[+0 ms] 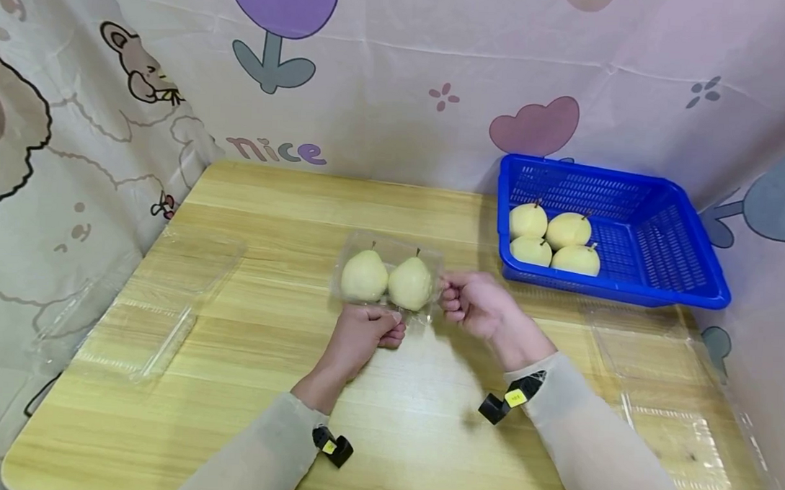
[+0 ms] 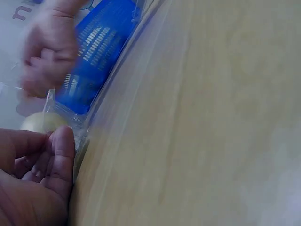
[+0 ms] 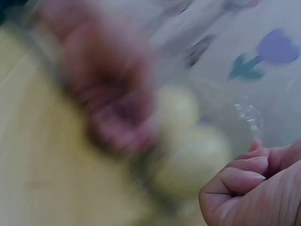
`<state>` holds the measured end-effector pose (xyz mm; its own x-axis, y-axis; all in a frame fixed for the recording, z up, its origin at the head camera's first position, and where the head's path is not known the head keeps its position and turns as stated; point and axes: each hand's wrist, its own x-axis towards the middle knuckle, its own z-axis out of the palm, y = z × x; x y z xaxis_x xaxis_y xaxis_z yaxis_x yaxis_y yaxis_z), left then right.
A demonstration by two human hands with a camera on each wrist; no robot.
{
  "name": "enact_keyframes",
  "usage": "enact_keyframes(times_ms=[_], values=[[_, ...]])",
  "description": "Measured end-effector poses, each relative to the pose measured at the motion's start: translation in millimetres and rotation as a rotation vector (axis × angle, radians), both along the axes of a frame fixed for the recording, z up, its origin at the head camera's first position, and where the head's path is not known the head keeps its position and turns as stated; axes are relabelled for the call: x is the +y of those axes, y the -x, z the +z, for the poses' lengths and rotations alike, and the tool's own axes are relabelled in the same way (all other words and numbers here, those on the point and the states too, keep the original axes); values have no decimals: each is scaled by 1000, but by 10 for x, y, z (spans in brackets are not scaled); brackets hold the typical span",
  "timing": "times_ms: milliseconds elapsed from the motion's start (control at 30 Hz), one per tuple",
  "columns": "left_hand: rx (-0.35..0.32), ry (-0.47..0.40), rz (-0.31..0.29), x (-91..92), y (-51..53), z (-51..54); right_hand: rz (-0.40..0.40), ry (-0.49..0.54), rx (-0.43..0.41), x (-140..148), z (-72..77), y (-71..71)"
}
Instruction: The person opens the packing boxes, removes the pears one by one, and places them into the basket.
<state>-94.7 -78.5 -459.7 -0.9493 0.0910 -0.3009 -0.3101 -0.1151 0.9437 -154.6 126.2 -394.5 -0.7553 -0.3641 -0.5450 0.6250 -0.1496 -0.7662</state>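
Note:
Two pale yellow pears (image 1: 364,276) sit side by side in a clear plastic box (image 1: 436,259) on the table, stems toward the back. My left hand (image 1: 368,329) pinches the box's front edge between thumb and curled fingers; that grip also shows in the left wrist view. At the box's right side, my right hand (image 1: 484,306) holds the clear edge with its fingertips, the other fingers curled. In the right wrist view, the right hand (image 3: 256,188) is at the thin plastic edge, with the pears blurred beyond it. Whether the lid is fastened cannot be made out.
A blue basket (image 1: 650,291) with several pears (image 1: 528,222) in its left part stands at the back right. One open clear box (image 1: 136,330) lies on the left of the wooden table (image 1: 270,205), another clear box (image 1: 674,428) on the right. Printed curtains (image 1: 397,108) hang behind.

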Motion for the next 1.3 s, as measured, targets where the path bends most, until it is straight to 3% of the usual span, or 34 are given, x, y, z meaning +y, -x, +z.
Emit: enact_keyframes(times_ms=[133,367,567,1100,1300], values=[[11,23,-2,-21,-8,-27,12,-19,82,-79,192,-46],[-50,-62,-64,-79,26,-29,-45,-39,48,-37,79,-22],[-67,-73,-65,-100,40,-23,-37,-18,38,16,32,-5],[-78,-117,-87,-99,47,27,-54,1,19,-32,193,92],[-92,-108,-78,-99,39,31,-79,64,19,-9,258,148]])
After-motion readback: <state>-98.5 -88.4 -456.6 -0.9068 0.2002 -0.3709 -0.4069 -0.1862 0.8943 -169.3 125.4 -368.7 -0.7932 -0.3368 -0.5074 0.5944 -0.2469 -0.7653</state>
